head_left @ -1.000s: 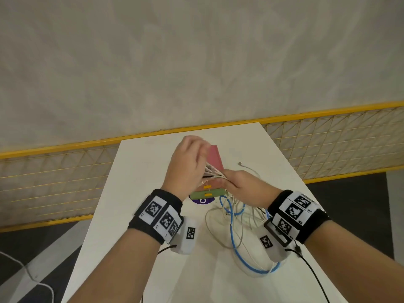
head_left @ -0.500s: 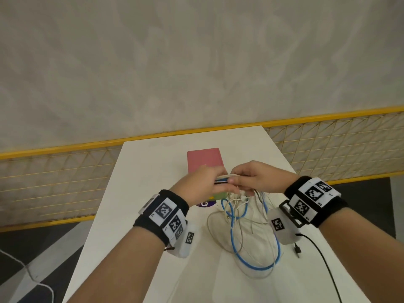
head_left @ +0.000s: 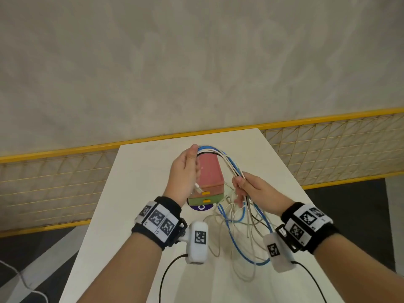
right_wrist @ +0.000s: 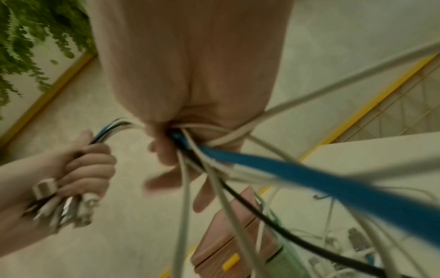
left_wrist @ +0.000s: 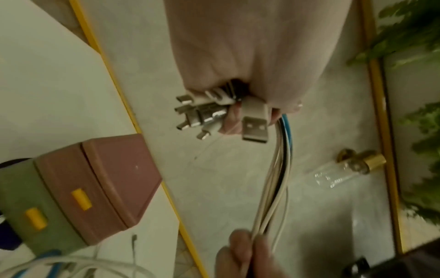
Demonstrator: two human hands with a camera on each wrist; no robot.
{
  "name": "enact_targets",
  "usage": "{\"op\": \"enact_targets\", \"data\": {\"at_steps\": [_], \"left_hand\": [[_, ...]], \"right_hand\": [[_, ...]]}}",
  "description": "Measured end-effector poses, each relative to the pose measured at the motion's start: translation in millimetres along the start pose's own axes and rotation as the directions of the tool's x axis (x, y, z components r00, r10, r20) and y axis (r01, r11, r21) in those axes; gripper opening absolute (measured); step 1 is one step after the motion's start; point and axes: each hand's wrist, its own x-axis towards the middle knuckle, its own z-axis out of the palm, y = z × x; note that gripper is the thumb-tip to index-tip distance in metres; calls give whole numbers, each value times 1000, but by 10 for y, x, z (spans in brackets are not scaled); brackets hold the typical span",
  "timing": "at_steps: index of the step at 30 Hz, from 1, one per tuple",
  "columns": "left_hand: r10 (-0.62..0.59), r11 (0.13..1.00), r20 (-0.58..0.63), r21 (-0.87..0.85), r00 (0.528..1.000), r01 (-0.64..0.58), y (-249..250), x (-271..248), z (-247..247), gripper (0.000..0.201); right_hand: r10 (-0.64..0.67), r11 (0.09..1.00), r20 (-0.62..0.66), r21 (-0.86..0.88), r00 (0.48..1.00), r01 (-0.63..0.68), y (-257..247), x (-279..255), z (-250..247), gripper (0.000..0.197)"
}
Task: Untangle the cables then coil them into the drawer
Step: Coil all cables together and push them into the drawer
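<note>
My left hand [head_left: 185, 169] is raised over the small drawer unit [head_left: 209, 176] and grips a bundle of cables [head_left: 227, 160], white, blue and black, near their plug ends [left_wrist: 214, 111]. The bundle arches over the pink top of the unit to my right hand [head_left: 247, 189], which pinches the same cables [right_wrist: 190, 143] a short way along. Below the right hand the loose cable lengths [head_left: 242, 237] hang in tangled loops onto the white table [head_left: 140, 193]. The drawer unit has a pink drawer above a green one [head_left: 205, 201], both with yellow handles, both closed.
The table is narrow; its far edge meets a yellow-railed mesh fence [head_left: 54, 178]. Dark floor lies on both sides. A purple disc [head_left: 200, 207] sits under the unit's front. Black wrist-camera leads [head_left: 168, 270] trail on the near table.
The hands, close together half a second ago, have moved apart. The left hand rose up and back with the cable ends, drawing the bundle into an arch over the drawer unit.
</note>
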Motion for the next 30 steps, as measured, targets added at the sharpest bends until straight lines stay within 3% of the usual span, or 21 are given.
{"op": "enact_targets", "data": {"at_steps": [2,5,7,10,13,16,18,21,26,30], "left_hand": [[27,1000,29,-1,999,-27,-30,-4,28,34],[47,990,31,131,998,-51,-131,10,75,47],[5,982,-3,190,1000,-4,-171,0,109,61],[-41,987,7,157,999,40,-187,-41,184,46],[-81,988,-115,119,990,95,-203,-31,220,62],[5,979,-218,198,976,39,-160,-37,239,36],[90,973,-290,230,953,-22,-88,-44,223,23],[108,991,-379,120,919,-67,51,5,121,32],[129,990,-257,-30,958,-141,217,-45,-8,47],[11,992,-165,-120,986,-31,204,-11,-177,34]], "right_hand": [[7,1000,-95,7,995,-6,3,38,113,31],[-67,981,-151,-190,986,38,-107,147,248,30],[-110,955,-108,-287,988,75,-138,215,297,25],[-123,929,-3,-353,992,114,-154,262,353,29],[-160,904,13,-400,987,152,-204,240,427,26],[-205,874,2,-450,979,184,-253,256,478,28],[-227,885,2,-418,974,207,-274,272,473,20],[-195,918,49,-342,980,200,-213,231,447,19],[-5,991,146,-130,989,24,-48,114,373,29],[27,998,194,55,981,-38,-95,75,129,21]]}}
